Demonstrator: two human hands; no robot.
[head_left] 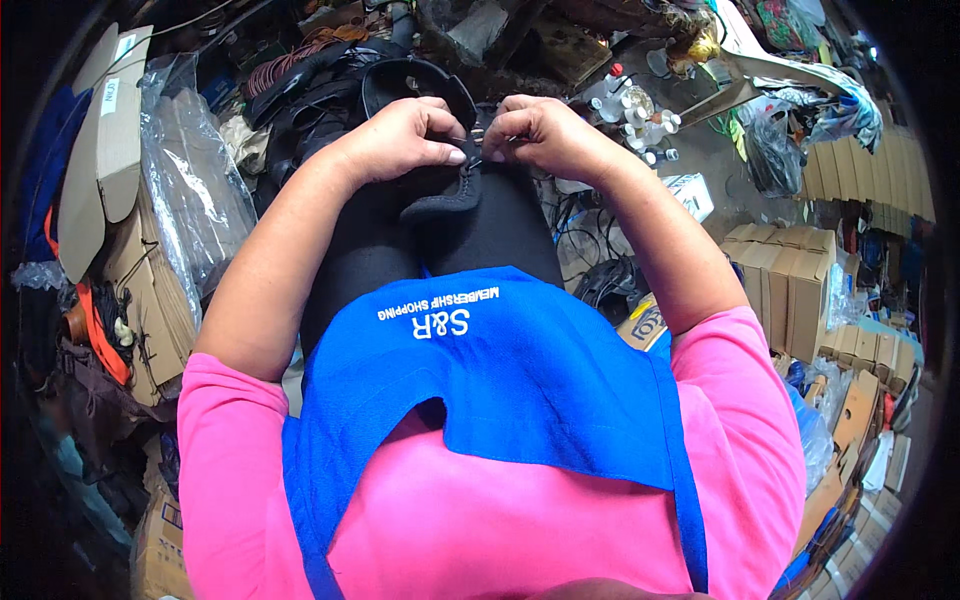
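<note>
Over my lap lies a black, soft-looking piece [440, 203] with a rounded, padded end and what looks like stitching along its edge; its exact kind cannot be told. My left hand [408, 140] is closed on its upper edge, thumb and fingers pinched together. Just to the right, my right hand [545, 138] is also closed, fingertips pinched close to the same edge. Whatever sits between the right fingertips is too small to make out. A black curved band [425, 72] arches up behind the left hand. My blue apron [480, 390] covers my front.
Several small white-capped bottles [635, 110] stand beyond my right hand. Cardboard boxes [785, 285] are stacked at the right. Flattened cardboard [105, 130] and clear plastic sheeting [195, 170] lean at the left. Black items [305, 110] and a reddish-brown cord bundle [300, 60] lie piled ahead.
</note>
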